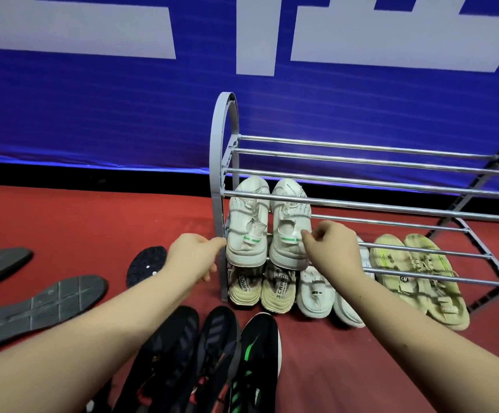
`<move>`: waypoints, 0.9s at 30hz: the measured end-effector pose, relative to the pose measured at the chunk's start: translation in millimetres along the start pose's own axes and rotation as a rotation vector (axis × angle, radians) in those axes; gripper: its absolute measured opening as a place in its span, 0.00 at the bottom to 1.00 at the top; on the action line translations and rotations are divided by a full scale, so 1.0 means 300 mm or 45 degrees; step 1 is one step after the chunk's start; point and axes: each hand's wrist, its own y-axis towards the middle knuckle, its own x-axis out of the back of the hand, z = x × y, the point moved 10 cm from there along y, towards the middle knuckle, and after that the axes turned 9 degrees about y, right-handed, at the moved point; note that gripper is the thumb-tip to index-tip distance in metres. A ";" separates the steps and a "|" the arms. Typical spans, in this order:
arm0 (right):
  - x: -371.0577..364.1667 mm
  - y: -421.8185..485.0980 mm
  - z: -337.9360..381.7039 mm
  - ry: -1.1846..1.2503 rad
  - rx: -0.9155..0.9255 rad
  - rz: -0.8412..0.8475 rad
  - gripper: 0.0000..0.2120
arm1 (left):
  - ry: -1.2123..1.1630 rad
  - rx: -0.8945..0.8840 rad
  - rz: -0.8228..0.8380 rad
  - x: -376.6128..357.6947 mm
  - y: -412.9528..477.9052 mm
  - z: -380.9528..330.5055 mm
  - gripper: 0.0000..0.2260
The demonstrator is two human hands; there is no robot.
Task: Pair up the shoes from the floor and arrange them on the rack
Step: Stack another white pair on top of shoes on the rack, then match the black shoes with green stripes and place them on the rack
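- Right now both hands sit at the heels of the white pair on the middle tier of the rack: the left hand is loosely curled beside the left white shoe with nothing visibly held, and the right hand has fingertips pinched at the heel of the right white shoe.
- To finish this step well, I would nudge both heels level, just ahead of the knuckles, so the toes rest evenly on the far rails and neither shoe tips between the bars (the gaps look wide).
- Counted on the rack: two white shoes on the middle tier; below the hands, on the bottom tier, two beige shoes, two white ones and two yellowish ones; the top tier holds none.
- Counted on the floor: three dark sneakers under the wrists, and three upturned black soles out past the left hand.
- Judging by this, the dark ones still need pairing.
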 end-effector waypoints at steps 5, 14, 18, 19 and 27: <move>0.009 -0.061 0.070 0.038 0.084 0.065 0.14 | 0.096 -0.064 0.049 0.086 -0.007 0.044 0.12; -0.130 -0.243 0.303 -0.050 0.318 0.434 0.15 | 0.280 -0.080 0.138 0.274 -0.065 0.201 0.11; -0.301 -0.336 0.436 -0.158 0.420 0.668 0.18 | 0.423 -0.027 0.139 0.352 -0.044 0.350 0.12; -0.357 -0.358 0.467 -0.187 0.437 0.714 0.19 | 0.458 0.000 0.129 0.382 -0.036 0.404 0.12; -0.724 -0.455 0.506 -0.371 0.342 0.867 0.16 | 0.558 0.267 0.166 0.523 -0.047 0.760 0.10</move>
